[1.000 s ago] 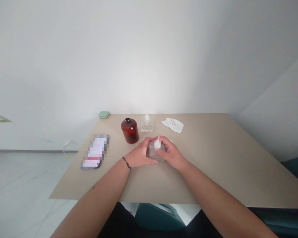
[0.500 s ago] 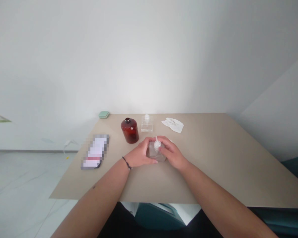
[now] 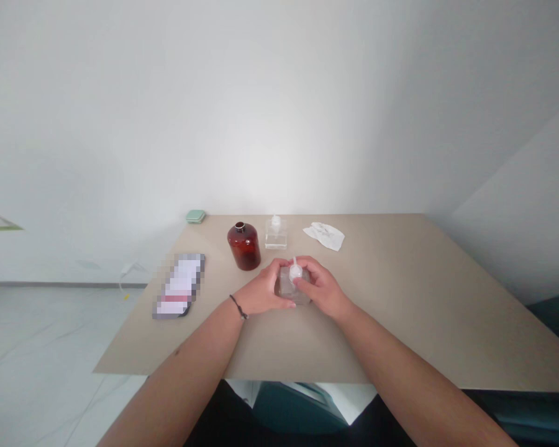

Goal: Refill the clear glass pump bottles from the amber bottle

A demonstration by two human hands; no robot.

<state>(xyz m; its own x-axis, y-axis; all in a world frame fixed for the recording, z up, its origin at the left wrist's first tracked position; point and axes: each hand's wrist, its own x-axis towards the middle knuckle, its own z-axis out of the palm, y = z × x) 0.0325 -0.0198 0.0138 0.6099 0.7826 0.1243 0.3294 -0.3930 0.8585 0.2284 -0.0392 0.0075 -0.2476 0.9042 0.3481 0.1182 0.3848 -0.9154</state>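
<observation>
A clear, square-shouldered pump bottle [image 3: 289,290] stands upright on the table in front of me. My left hand [image 3: 264,290] wraps round its left side, thumb toward me and fingers behind. On top sits a white pump head [image 3: 295,271] with its spout pointing away from me. The thumb and fingers of my right hand [image 3: 323,288] close round that pump head, and the hand lies along the bottle's right side. Beyond my left hand is a brown bottle [image 3: 245,251] with an open neck.
Behind stands a second clear bottle [image 3: 276,239] with a white top. A crumpled tissue [image 3: 326,236] lies to its right. On the left are a phone [image 3: 179,285] and a small green case [image 3: 195,216]. The beige table [image 3: 423,298] reaches the white wall [image 3: 307,112].
My right thumb has shifted slightly left across the pump head, and the spout has turned a little. My left hand keeps its hold on the bottle.
</observation>
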